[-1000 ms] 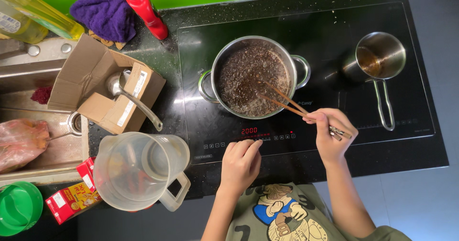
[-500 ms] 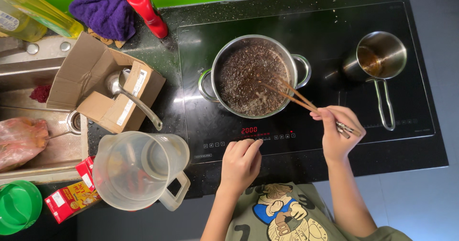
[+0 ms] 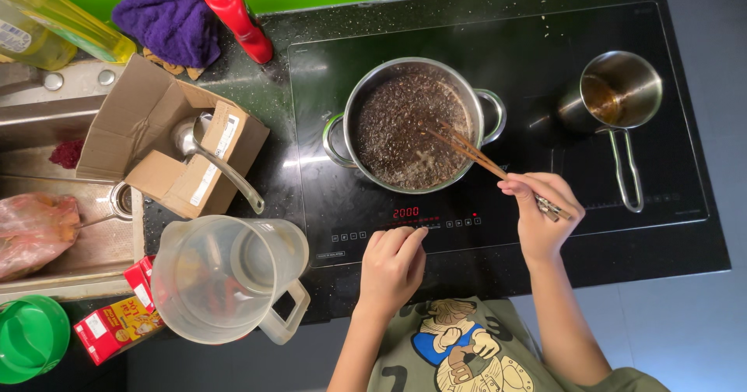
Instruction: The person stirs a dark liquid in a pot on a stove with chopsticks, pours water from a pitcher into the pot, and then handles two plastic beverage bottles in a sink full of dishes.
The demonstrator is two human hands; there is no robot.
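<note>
Two hands, right [image 3: 542, 219] gripping wooden chopsticks [image 3: 467, 151] in round steel pot [image 3: 412, 124], left [image 3: 393, 267] loosely curled, empty.

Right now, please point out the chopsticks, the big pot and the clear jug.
chopsticks [image 3: 467, 149]: head view, middle of the wooden shafts.
big pot [image 3: 344, 134]: head view, left steel rim.
clear jug [image 3: 180, 299]: head view, bare plastic wall.
</note>
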